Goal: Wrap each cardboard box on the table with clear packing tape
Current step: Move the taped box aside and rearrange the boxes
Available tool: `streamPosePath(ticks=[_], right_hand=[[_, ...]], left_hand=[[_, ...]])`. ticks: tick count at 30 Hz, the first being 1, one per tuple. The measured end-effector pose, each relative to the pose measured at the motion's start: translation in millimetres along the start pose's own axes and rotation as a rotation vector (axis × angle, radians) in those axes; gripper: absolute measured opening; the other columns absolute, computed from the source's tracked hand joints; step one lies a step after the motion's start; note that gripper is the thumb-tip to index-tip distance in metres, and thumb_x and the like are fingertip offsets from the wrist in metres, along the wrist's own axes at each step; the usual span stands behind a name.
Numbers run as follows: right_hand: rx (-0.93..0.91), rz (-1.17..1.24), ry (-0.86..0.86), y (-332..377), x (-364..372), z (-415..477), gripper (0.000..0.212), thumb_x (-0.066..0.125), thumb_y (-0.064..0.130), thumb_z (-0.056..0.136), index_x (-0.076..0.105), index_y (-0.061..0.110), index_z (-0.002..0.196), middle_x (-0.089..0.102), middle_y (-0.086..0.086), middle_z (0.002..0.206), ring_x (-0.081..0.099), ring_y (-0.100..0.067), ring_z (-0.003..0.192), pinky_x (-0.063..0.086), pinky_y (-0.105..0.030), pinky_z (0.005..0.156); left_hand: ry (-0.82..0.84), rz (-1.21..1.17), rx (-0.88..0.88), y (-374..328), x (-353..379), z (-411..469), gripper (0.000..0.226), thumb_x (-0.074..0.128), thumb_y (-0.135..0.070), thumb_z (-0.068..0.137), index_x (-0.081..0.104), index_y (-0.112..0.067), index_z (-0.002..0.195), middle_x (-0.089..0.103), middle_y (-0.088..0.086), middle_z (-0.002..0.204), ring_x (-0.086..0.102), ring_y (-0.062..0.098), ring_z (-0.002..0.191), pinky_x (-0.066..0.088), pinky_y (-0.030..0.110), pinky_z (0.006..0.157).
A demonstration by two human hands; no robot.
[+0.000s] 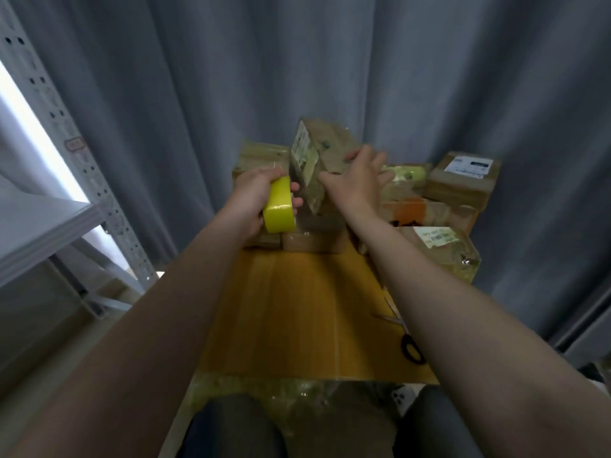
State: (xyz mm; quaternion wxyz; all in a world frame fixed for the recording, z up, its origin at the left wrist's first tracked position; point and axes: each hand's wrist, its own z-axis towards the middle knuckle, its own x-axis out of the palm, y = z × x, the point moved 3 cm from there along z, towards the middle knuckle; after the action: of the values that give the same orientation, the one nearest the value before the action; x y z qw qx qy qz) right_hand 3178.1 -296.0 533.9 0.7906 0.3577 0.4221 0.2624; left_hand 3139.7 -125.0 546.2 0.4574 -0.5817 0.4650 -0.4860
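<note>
**Tabletop, what it carries**

Yellow-brown table (297, 309). Black-handled scissors (410, 342) lie at its right edge. Just beyond the scissors sits a labelled box (443, 251). Farther beyond and left of them, more cardboard boxes (429, 200) crowd the far end, with a low flat box (312, 241) in front.

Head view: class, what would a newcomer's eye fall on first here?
The bright yellow tape roll, gripped in the left hand at centre-left, stands out most. Beside it the right hand holds a cardboard box tilted above the pile of boxes at the far end of the table. Black-handled scissors lie at its right edge.
</note>
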Motion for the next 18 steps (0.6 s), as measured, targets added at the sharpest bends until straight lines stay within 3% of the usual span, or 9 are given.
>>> streamPosePath(ticks=[2,5,10,14,18], right_hand=[[0.048,-0.095,0.029,0.8,23.8,15.2,0.047,0.078,0.045,0.080,0.048,0.022,0.108,0.040,-0.005,0.133,0.035,-0.037,0.123,0.047,-0.047,0.088],[0.080,-0.202,0.060,-1.1,50.6,28.3,0.050,0.075,0.045,0.081,0.055,0.019,0.119,0.037,-0.007,0.140,0.033,-0.041,0.129,0.047,-0.054,0.093],[0.212,-0.293,0.253,-7.6,83.7,21.6,0.083,0.069,0.065,0.085,0.044,0.016,0.147,0.029,-0.009,0.153,0.026,-0.040,0.135,0.041,-0.058,0.094],[0.093,-0.401,0.355,-16.7,76.0,17.3,0.062,0.043,0.059,0.099,0.047,0.020,0.148,0.031,-0.007,0.159,0.027,-0.043,0.138,0.030,-0.055,0.107],[-0.070,-0.408,0.356,-29.4,39.0,24.4,0.045,0.046,0.053,0.099,0.065,0.025,0.128,0.044,-0.009,0.148,0.033,-0.042,0.136,0.030,-0.051,0.114]], left_hand=[[-0.006,0.046,0.010,0.7,0.5,11.6,0.017,0.052,-0.018,0.105,0.055,-0.012,0.120,0.074,0.007,0.070,0.071,0.026,0.057,0.060,0.039,0.060],[0.035,0.060,-0.021,15.4,-8.2,20.4,0.024,0.054,-0.016,0.104,0.057,-0.007,0.125,0.073,0.011,0.076,0.070,0.029,0.062,0.058,0.042,0.068],[0.070,0.100,-0.082,43.0,-18.4,23.9,0.022,0.054,-0.013,0.104,0.059,-0.004,0.123,0.071,0.013,0.078,0.068,0.028,0.063,0.057,0.040,0.066],[0.064,0.127,-0.082,51.7,-9.3,29.2,0.022,0.055,-0.012,0.102,0.060,-0.004,0.122,0.072,0.015,0.079,0.070,0.031,0.064,0.054,0.048,0.077],[0.098,0.122,-0.053,46.0,29.0,26.0,0.009,0.053,-0.008,0.101,0.061,-0.011,0.106,0.071,0.013,0.072,0.068,0.028,0.057,0.056,0.040,0.069]])
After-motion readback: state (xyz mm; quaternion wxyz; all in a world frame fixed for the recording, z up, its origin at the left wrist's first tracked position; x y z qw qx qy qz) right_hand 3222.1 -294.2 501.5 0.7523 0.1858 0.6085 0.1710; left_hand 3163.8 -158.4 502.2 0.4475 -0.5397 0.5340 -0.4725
